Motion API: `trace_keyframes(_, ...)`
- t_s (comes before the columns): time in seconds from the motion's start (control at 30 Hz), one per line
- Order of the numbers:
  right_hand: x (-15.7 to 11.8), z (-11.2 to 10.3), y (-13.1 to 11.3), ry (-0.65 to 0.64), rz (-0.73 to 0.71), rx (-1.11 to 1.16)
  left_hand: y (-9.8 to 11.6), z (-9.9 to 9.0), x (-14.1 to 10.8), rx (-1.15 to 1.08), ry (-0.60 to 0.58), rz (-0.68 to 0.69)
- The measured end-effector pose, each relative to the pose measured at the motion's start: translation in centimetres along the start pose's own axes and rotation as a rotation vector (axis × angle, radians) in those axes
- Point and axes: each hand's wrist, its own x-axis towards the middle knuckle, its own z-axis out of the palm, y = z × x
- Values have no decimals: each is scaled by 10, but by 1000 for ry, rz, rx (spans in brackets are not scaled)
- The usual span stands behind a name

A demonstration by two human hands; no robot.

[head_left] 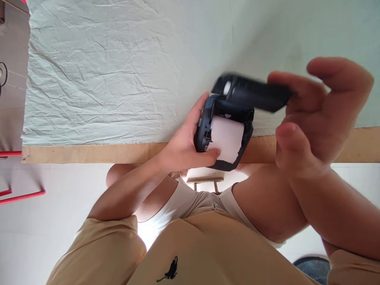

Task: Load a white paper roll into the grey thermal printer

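Observation:
A small black portable printer (198, 138) is held up in front of me at the table's edge, its paper bay facing me. Inside sits a roll of white paper (228, 136). My left hand (190, 142) grips the printer from the left, fingers along its side and thumb over the near edge, touching the paper. The dark lid (255, 93) stands raised at the printer's far end, blurred by motion. My right hand (320, 107) has the lid's right end at its index finger; the thumb is apart, lower down. The lid's hinge is not clear.
A table with a pale, wrinkled cloth (103, 71) lies ahead, with a bare wooden front edge (89, 153). My legs are beneath it. Red metal bars (23, 196) show at the left, and a dark round object (311, 269) stands on the floor at lower right.

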Motion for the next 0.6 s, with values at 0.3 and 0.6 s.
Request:
trace_keyframes(0.3, -1, 9, 10, -24, -35, 59, 5, -1, 6, -30, -4, 31)
trace_keyframes(0.6, 0, -2, 20, -276, 47, 94, 7, 2, 2, -6, 42, 23)
